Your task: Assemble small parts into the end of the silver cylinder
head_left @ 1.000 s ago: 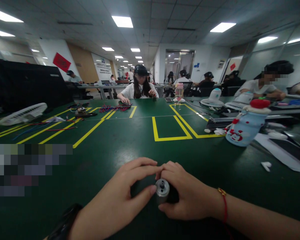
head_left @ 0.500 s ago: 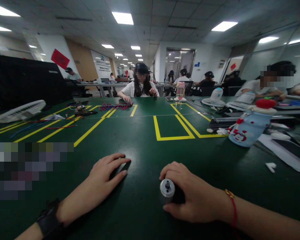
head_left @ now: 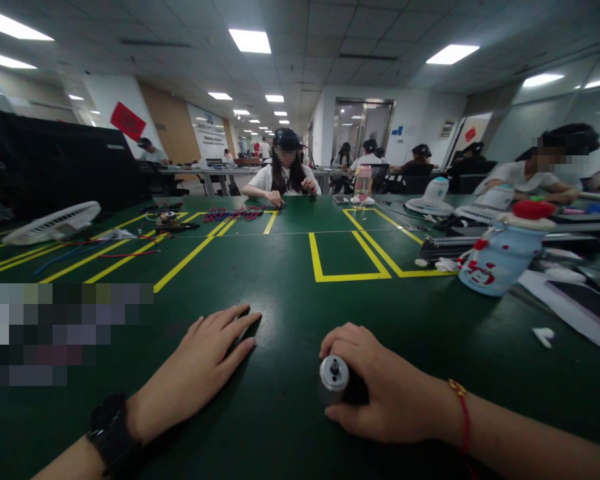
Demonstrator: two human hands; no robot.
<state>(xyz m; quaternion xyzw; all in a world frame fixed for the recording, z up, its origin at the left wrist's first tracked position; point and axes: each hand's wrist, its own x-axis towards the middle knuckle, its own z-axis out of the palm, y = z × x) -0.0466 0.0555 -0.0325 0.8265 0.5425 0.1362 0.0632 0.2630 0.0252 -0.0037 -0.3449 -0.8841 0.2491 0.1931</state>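
Observation:
My right hand (head_left: pixel 375 387) is wrapped round a small metal cylinder that looks like an electric motor (head_left: pixel 334 380). It stands upright on the green table (head_left: pixel 270 427), its silver end with a short shaft and small holes facing up. My left hand (head_left: pixel 210 360) rests on the table to the left, palm down, its fingers stretched out and apart from the cylinder. Nothing shows in that hand. Part of the cylinder's side is hidden behind my right fingers.
Yellow tape (head_left: pixel 350 277) marks outlines ahead. A blue bottle (head_left: pixel 500 257) with a red top, a dark phone-like slab (head_left: pixel 587 310) and white earbuds (head_left: pixel 544 335) are at right. Coloured wires (head_left: pixel 235 213) lie near a person (head_left: pixel 287 170) opposite. A white fan (head_left: pixel 55 223) lies at left.
The view has shifted slightly. My left hand stays flat on the table and my right hand keeps its hold on the motor. The person opposite has moved a hand a little to the right.

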